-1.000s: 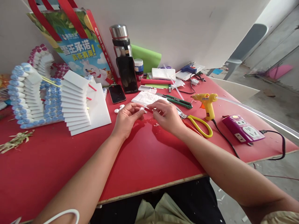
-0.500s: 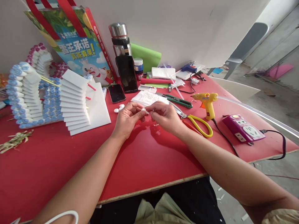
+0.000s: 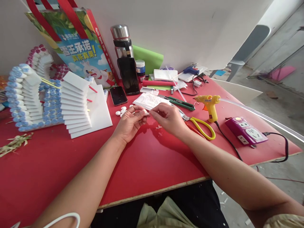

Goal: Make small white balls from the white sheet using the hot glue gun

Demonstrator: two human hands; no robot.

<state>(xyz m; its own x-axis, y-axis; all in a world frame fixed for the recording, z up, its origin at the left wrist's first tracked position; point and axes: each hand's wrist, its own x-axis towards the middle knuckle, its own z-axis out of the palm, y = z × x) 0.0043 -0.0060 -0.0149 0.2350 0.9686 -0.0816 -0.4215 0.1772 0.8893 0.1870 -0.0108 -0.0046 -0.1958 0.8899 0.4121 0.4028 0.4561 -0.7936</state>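
Note:
My left hand (image 3: 129, 125) pinches a small white rolled piece (image 3: 145, 112) between thumb and forefinger above the red table. Close on its right, my right hand (image 3: 168, 118) has thumb and forefinger drawn together at the edge of that piece; whether anything is in this pinch is too small to tell. Several small white balls (image 3: 122, 111) lie just behind my left hand. Behind both hands is a stack of thin white sheets (image 3: 149, 100). Tiny white scraps (image 3: 158, 127) are on the table below my right hand.
White stepped boards (image 3: 76, 107) and blue-and-white rolls (image 3: 16, 95) stand at left. A phone (image 3: 118, 95), steel flask (image 3: 120, 33) and green cutter (image 3: 181, 103) are behind. Yellow-handled scissors (image 3: 203, 128), a glue gun (image 3: 209, 103) and a purple power socket (image 3: 245, 131) occupy the right side.
My right hand has drawn slightly away from the white piece, opening a small gap between the hands. My left hand has tilted a little, and more white balls show behind it.

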